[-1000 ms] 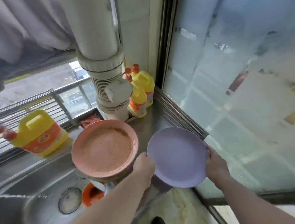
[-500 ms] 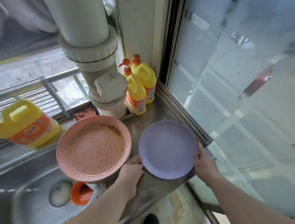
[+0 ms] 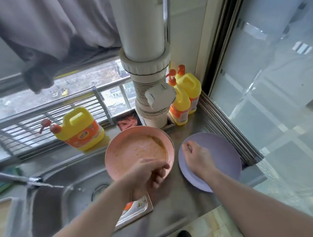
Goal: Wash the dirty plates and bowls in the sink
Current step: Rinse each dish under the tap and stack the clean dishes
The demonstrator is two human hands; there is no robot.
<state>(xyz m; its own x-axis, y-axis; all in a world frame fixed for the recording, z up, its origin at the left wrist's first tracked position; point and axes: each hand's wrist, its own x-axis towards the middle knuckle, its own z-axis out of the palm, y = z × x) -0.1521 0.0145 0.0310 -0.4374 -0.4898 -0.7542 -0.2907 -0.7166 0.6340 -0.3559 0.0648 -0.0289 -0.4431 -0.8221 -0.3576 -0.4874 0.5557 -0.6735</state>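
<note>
A pink plate [image 3: 135,150] smeared with orange sauce sits at the sink's right edge, on top of other dishes that are mostly hidden. My left hand [image 3: 148,173] grips its near rim, thumb on top and fingers curled under. A clean-looking purple plate [image 3: 222,154] lies flat on the steel counter to the right. My right hand [image 3: 196,158] rests on the purple plate's left part with its fingers stretched out. A bit of an orange dish [image 3: 128,207] and a pale rectangular tray [image 3: 140,209] show under my left forearm.
The steel sink [image 3: 77,197] lies at lower left; a faucet [image 3: 12,178] sends a thin stream into it. Yellow detergent bottles stand at the back left [image 3: 81,129] and by the white pipe [image 3: 181,105]. A glass door [image 3: 273,109] bounds the counter's right side.
The purple plate went from being held between both hands to lying on the counter. My left hand shifted to the pink plate's rim. My right hand moved onto the purple plate's top.
</note>
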